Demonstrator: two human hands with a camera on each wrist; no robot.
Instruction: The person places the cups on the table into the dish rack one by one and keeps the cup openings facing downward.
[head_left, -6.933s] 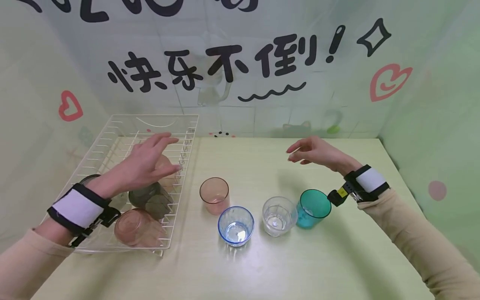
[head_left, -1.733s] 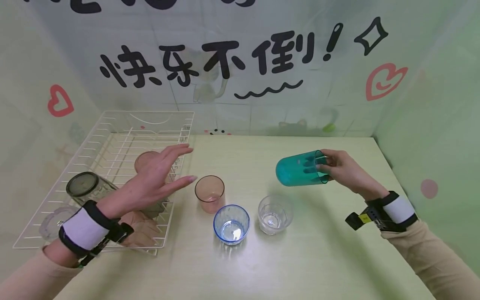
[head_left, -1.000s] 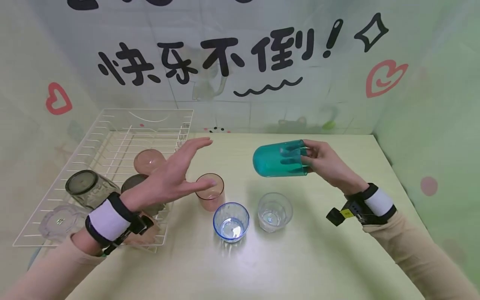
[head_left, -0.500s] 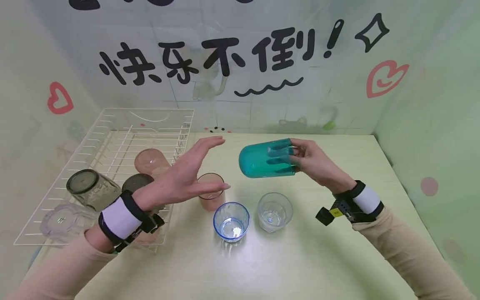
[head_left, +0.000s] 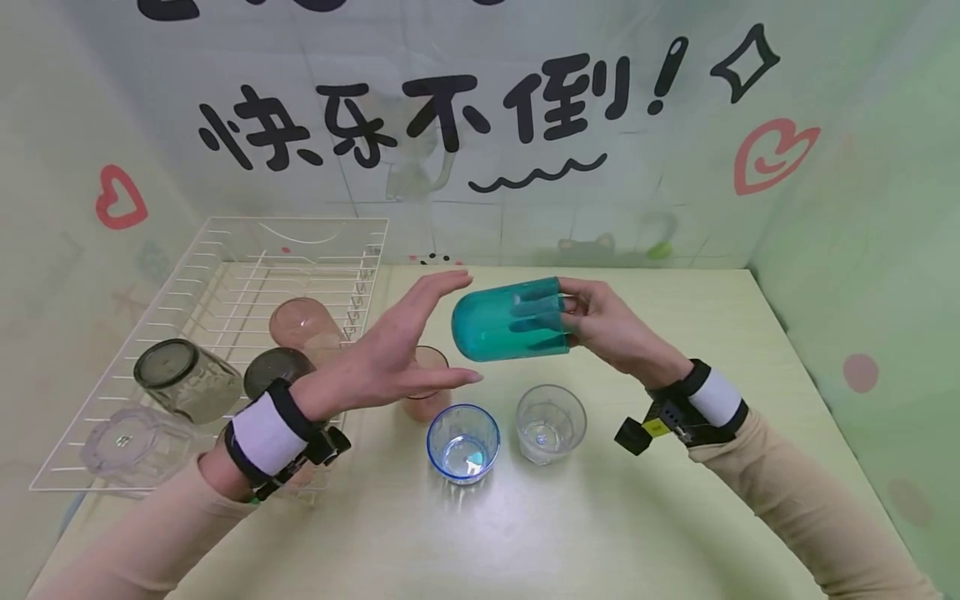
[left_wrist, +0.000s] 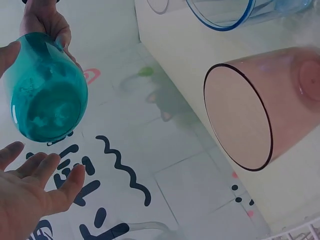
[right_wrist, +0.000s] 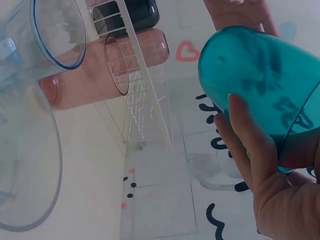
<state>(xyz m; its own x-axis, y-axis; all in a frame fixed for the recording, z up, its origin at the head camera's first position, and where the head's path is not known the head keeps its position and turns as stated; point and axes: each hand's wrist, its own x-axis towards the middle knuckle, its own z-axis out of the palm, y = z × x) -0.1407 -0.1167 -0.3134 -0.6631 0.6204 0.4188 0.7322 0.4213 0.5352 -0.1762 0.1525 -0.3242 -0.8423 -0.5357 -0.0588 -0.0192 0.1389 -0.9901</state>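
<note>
A teal glass (head_left: 502, 321) lies sideways in the air, its rounded base towards the left. My right hand (head_left: 607, 325) holds it by the rim end, with some fingers showing through the wall. My left hand (head_left: 390, 350) is spread wide at the base end, thumb and fingers apart on either side of it. In the left wrist view a gap shows between the left fingers (left_wrist: 42, 172) and the glass. Below the left hand stands a pink glass (head_left: 427, 407), partly hidden by it. A blue-rimmed glass (head_left: 463, 446) and a clear glass (head_left: 550, 425) stand upright nearby.
A white wire rack (head_left: 225, 229) stands at the left. Upturned glasses tilt in it: a pink one (head_left: 300, 323), two dark grey ones (head_left: 187, 379) and a clear one (head_left: 135, 446). A printed curtain (head_left: 495, 233) hangs behind the table.
My right hand has picked up the teal glass from the table's right, turned it sideways and carried it left. My left hand has moved right from over the rack towards the glass's base.
</note>
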